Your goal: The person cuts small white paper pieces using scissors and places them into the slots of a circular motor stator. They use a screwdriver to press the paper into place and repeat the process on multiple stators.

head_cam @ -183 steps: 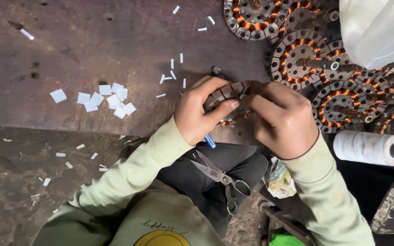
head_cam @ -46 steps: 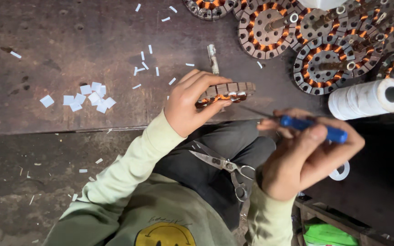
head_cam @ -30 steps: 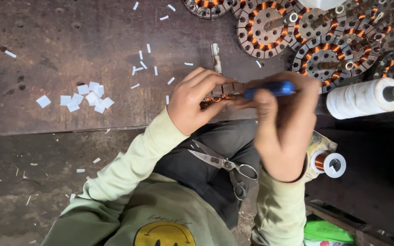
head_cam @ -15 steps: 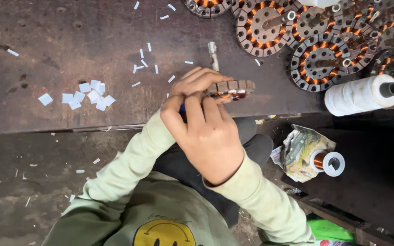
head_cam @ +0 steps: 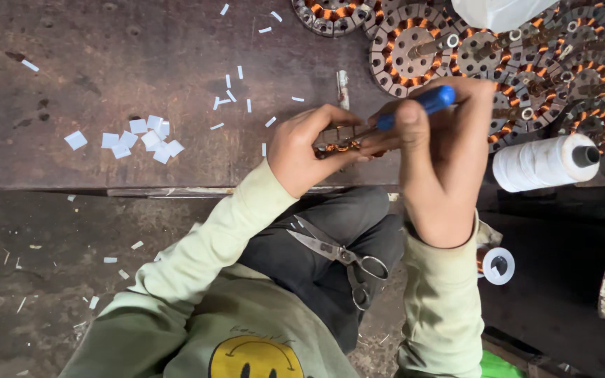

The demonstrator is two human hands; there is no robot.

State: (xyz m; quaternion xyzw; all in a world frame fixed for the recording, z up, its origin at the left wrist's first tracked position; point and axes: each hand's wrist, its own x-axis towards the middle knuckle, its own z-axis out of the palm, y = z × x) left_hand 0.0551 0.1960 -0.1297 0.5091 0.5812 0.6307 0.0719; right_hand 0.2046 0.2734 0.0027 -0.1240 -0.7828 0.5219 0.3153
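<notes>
My left hand (head_cam: 311, 145) grips a small stator (head_cam: 337, 142) with copper windings at the front edge of the dark workbench (head_cam: 106, 63). My right hand (head_cam: 442, 154) holds a blue-handled tool (head_cam: 418, 106), its thin metal tip pushed into the stator's windings. The stator is mostly hidden by my fingers. A pair of scissors (head_cam: 337, 255) lies on my lap below the hands.
Several wound stators (head_cam: 414, 49) are piled at the bench's back right. A white thread spool (head_cam: 544, 161) lies to the right, a small tape roll (head_cam: 498, 266) below it. White paper slips (head_cam: 141, 136) are scattered on the left of the bench.
My right hand has moved from over the left hand out to the right and turned upright. The blue-handled tool now shows, its tip in the stator. The scissors on my lap show again.
</notes>
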